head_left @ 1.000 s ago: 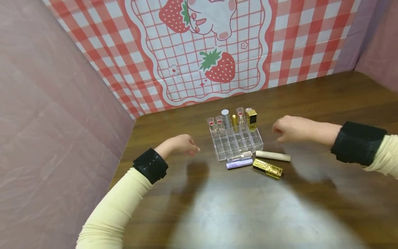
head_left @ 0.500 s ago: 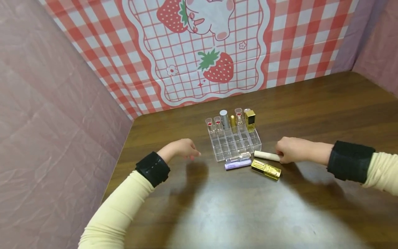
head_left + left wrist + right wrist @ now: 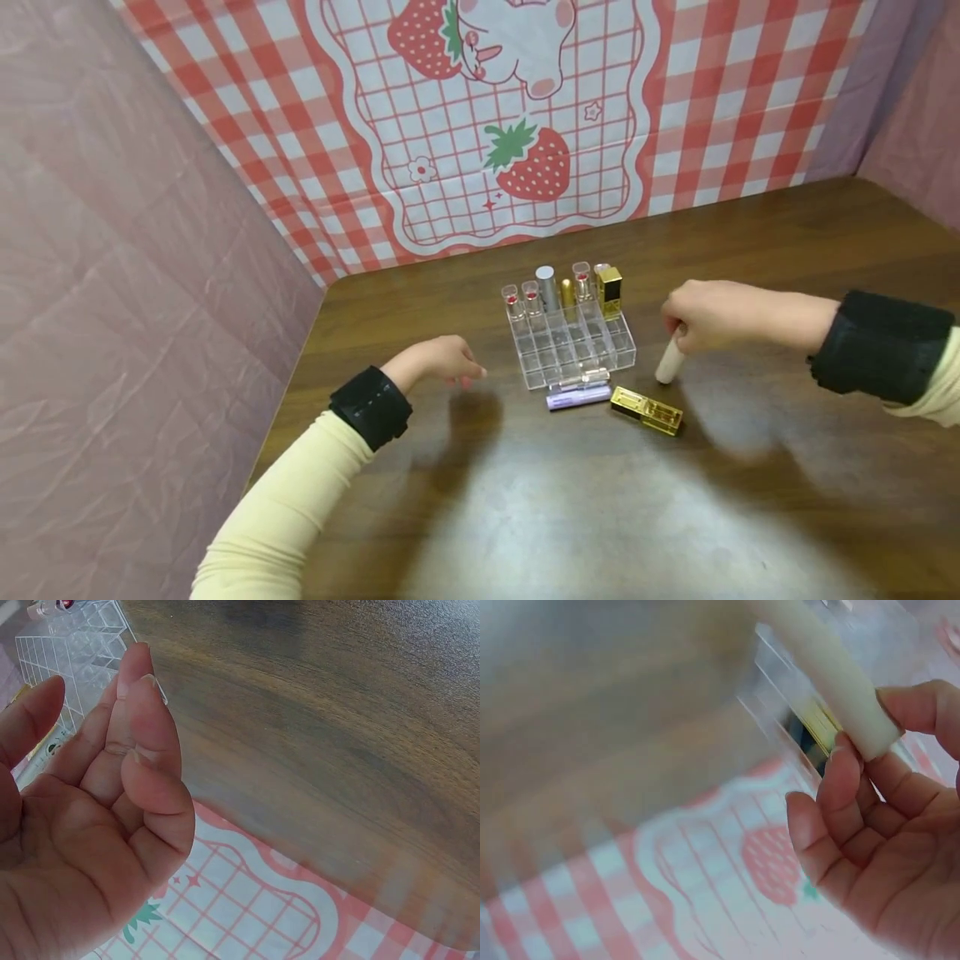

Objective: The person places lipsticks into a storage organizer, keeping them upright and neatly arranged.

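Note:
My right hand [image 3: 708, 315] pinches one end of a slim cream-coloured cosmetic tube [image 3: 670, 363], which tilts downward. Whether its lower end clears the table cannot be told. In the right wrist view, thumb and fingers grip the end of the tube [image 3: 836, 679]. To its left stands a clear compartmented lipstick organizer [image 3: 573, 340]; several lipsticks fill its back row, among them a gold square one [image 3: 611, 293] at the right. My left hand [image 3: 438, 360] hovers left of the organizer, fingers loosely bent and holding nothing, as the left wrist view of the hand [image 3: 90, 817] confirms.
Along the organizer's front edge lie a clear-and-silver tube [image 3: 583, 381] and a purple tube [image 3: 579, 397]. A gold lipstick case [image 3: 647, 411] lies to their right on the wooden table [image 3: 540, 508]. A checked strawberry cloth [image 3: 532, 175] hangs behind.
My right hand came down to the cream tube lying on the table, gripped its right end and raised that end, swinging the tube steep. The left hand has barely moved.

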Available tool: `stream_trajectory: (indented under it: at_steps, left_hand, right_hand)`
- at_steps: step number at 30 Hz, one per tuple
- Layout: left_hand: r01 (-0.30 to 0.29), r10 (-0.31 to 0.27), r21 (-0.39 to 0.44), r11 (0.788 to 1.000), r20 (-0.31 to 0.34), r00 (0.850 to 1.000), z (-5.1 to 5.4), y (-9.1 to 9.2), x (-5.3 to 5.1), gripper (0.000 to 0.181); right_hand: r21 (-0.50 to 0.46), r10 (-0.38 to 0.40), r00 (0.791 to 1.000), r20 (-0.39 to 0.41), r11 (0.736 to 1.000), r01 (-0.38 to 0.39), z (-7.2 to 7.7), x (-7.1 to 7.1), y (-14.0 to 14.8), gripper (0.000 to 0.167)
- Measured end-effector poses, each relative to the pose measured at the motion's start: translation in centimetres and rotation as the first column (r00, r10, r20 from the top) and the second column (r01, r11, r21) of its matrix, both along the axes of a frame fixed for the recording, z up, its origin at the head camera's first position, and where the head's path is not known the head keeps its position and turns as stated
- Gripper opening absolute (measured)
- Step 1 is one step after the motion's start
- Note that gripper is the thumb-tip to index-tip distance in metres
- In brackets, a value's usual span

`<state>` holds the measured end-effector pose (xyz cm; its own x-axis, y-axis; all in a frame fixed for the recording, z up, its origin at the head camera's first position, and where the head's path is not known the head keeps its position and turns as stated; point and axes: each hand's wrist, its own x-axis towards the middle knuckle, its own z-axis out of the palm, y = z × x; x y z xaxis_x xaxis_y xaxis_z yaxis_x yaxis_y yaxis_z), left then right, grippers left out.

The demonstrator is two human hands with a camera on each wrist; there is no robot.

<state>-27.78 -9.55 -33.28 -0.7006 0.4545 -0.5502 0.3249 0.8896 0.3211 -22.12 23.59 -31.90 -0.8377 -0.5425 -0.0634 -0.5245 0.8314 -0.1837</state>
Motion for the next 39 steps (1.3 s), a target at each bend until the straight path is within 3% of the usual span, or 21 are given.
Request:
stream_trajectory:
  at_steps: [5, 10, 17, 21, 27, 34, 39]
  left_hand:
    - [-0.014, 0.014, 0.016, 1.0, 0.007, 1.0, 0.1, -0.1, -0.1, 0.032]
    - [-0.017, 0.017, 0.02, 1.0, 0.005, 1.0, -0.1, -0.1, -0.2, 0.033]
    - [-0.02, 0.019, 0.032, 0.999, 0.013, 1.0, -0.3, -0.3, -0.2, 0.032]
    - [-0.028, 0.027, 0.029, 0.999, 0.007, 1.0, -0.3, -0.6, -0.3, 0.032]
    - [-0.036, 0.036, 0.018, 0.999, -0.002, 0.999, -0.3, -0.9, -0.3, 0.031]
    - [-0.022, 0.022, 0.019, 1.0, -0.003, 1.0, -0.8, -0.8, -0.4, 0.031]
    - [-0.03, 0.03, 0.022, 0.999, -0.002, 1.0, -0.8, -0.5, -0.3, 0.031]
  right_hand:
    - [-0.002, 0.06, 0.997, -0.048, 0.998, -0.06, 4.0, -1.6, -1.8, 0.01]
    - [-0.003, 0.113, 0.983, -0.142, 0.993, -0.115, 5.9, -3.2, -4.2, 0.012]
    - [0.075, 0.165, 0.965, -0.202, 0.985, -0.152, 5.3, -5.7, -6.8, 0.014]
    - [0.085, 0.14, 0.973, -0.185, 0.988, -0.126, 5.0, -6.5, -7.3, 0.011]
    - [0.09, 0.107, 0.985, -0.135, 0.991, -0.095, 5.1, -6.8, -7.2, 0.017]
    - [0.074, 0.123, 0.976, -0.181, 0.991, -0.111, 4.6, -7.0, -7.1, 0.015]
    - [0.082, 0.069, 0.991, -0.112, 0.995, -0.06, 4.6, -7.5, -7.0, 0.015]
